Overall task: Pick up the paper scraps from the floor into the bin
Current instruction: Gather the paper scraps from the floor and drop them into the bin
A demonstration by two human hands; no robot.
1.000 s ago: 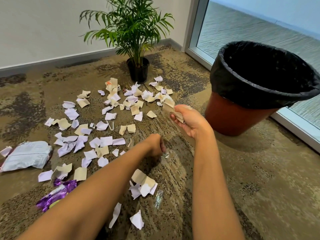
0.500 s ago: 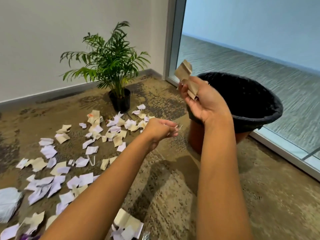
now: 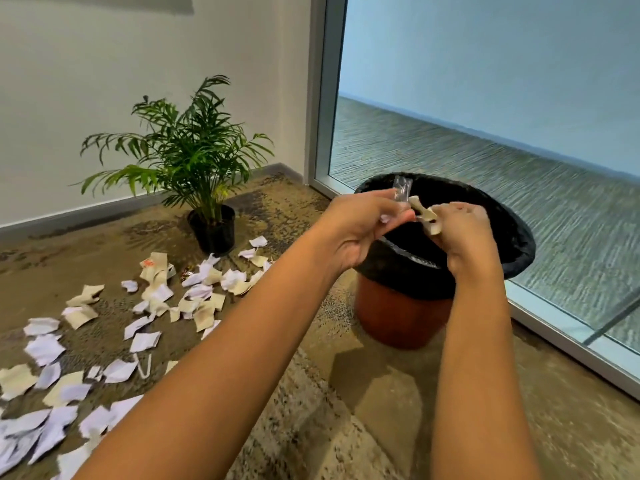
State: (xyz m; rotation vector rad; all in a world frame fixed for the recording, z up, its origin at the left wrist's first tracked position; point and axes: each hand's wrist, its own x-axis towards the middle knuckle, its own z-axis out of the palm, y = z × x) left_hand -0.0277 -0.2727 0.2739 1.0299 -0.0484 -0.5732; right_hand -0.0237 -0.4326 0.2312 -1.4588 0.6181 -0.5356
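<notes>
Both hands are raised over the near rim of the bin (image 3: 401, 320), a red-brown tub lined with a black bag (image 3: 519, 244). My left hand (image 3: 360, 226) pinches a small clear plastic scrap (image 3: 401, 190) between its fingertips. My right hand (image 3: 465, 237) is closed around crumpled beige paper scraps (image 3: 427, 218) that stick out towards the left hand. The two hands nearly touch above the bin's opening. Several white and beige paper scraps (image 3: 152, 306) lie scattered on the carpet to the left.
A potted palm (image 3: 211, 223) stands by the wall behind the scraps. A glass wall with a metal frame (image 3: 571, 348) runs along the right, just behind the bin. The patterned carpet (image 3: 346, 427) shows bare below my arms.
Both hands rose from the floor and moved right to above the bin. The left hand carried up the clear plastic scrap; the view tilted up and right.
</notes>
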